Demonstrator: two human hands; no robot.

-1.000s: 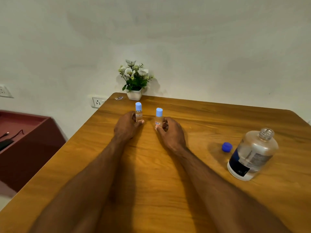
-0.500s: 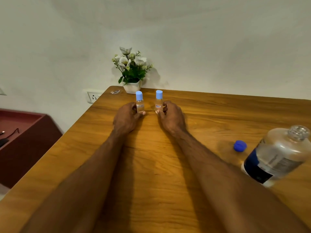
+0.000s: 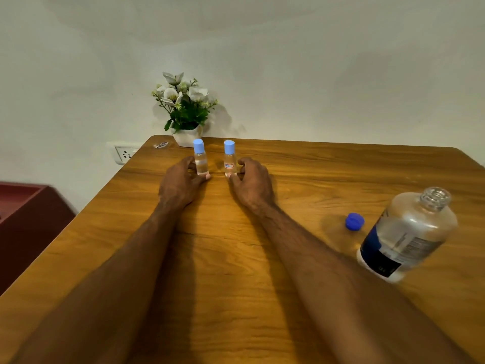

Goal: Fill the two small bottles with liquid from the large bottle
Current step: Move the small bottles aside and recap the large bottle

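Note:
Two small clear bottles with light-blue caps stand upright on the far part of the wooden table (image 3: pixel 328 174). My left hand (image 3: pixel 179 183) holds the left small bottle (image 3: pixel 200 160) at its base. My right hand (image 3: pixel 253 183) holds the right small bottle (image 3: pixel 229 158), which has a red-and-white label. The large clear bottle (image 3: pixel 406 233) with a dark label stands uncapped at the right. Its blue cap (image 3: pixel 354 221) lies on the table just left of it.
A white pot of flowers (image 3: pixel 185 109) stands at the table's far edge, right behind the small bottles. A small wrapper (image 3: pixel 160 145) lies at the far left corner. A dark red cabinet (image 3: pixel 29 222) is left of the table, and a wall socket (image 3: pixel 124 154) beyond.
Both hands slid the two small bottles farther away toward the flower pot, setting them closer together. The view shifted, so the large bottle now appears nearer the right edge.

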